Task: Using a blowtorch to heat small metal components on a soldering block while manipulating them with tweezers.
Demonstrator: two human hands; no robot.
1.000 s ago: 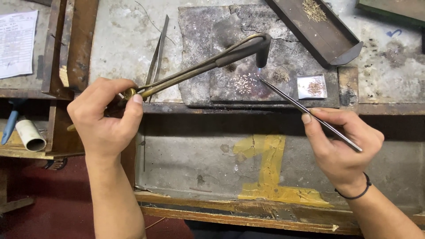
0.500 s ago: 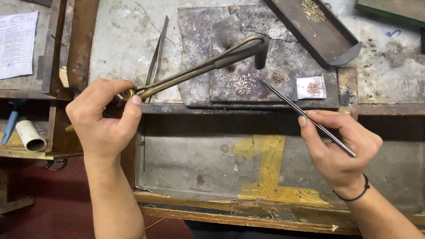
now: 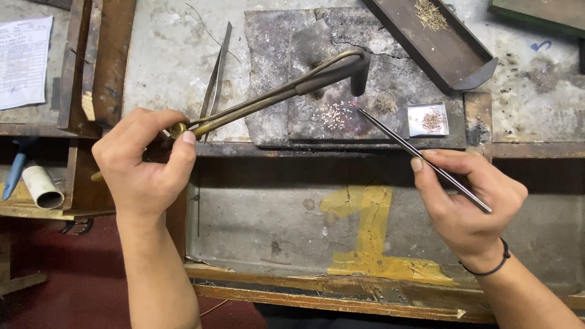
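My left hand grips the brass handle of a long torch. Its dark bent nozzle points down at a grey scorched slab, and a small pinkish glow shows under the tip. My right hand pinches thin steel tweezers, whose point reaches the slab right beside the glow. A patch of several tiny pale metal bits lies on the slab just left of the tweezer point. A small wad of fine wire sits to the right of it.
A small shiny square tray with wire bits rests at the slab's right edge. A long dark metal trough lies at the back right. Spare tweezers lie left of the slab. Paper sheet and a white roll sit far left.
My right hand has shifted slightly left and up, bringing the tweezer point closer under the torch nozzle. A pinkish glow now shows at the nozzle. The left hand has barely moved.
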